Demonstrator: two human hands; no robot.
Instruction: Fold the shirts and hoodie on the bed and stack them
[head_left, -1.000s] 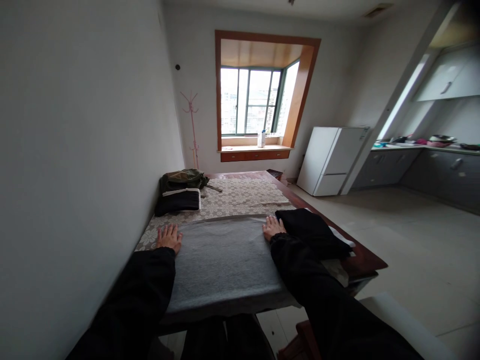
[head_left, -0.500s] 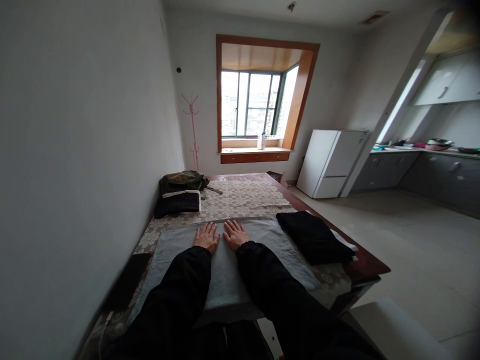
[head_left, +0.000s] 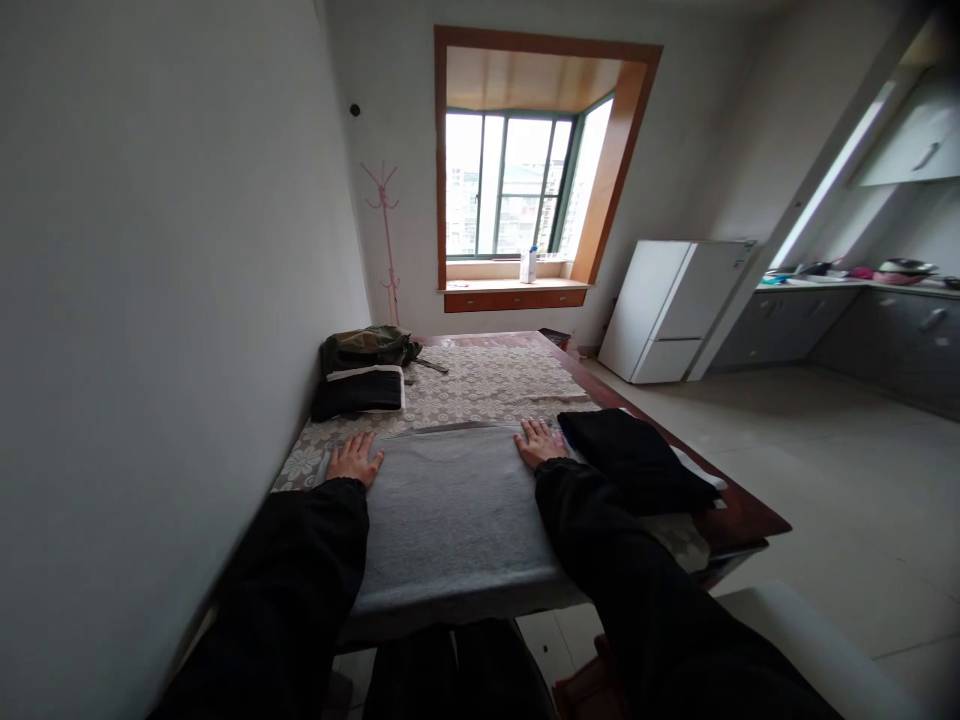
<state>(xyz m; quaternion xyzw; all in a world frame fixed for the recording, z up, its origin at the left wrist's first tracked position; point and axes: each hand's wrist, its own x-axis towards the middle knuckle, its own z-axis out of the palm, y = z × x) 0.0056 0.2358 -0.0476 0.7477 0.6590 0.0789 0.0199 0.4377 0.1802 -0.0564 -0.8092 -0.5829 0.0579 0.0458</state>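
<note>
A grey cloth [head_left: 457,510] lies spread over the near part of the table, its front edge hanging over the table's near side. My left hand [head_left: 355,459] rests flat on its far left corner area, fingers spread. On the far right part of the cloth lies my right hand [head_left: 538,443], palm down with fingers apart. Neither hand grips anything. Just right of my right hand is a folded black garment [head_left: 637,460] with something white under it.
A patterned tablecloth [head_left: 495,385] covers the wooden table [head_left: 750,515]. At the back left, a folded black item [head_left: 358,393] sits before a green bag [head_left: 367,348], near the wall. A white seat [head_left: 802,630] stands at the right. Beyond are a fridge [head_left: 667,310] and a coat stand [head_left: 388,235].
My hands have slid apart across the grey cloth, the left one to the left and the right one to the right. The cloth looks smoother between them. The camera view has shifted slightly.
</note>
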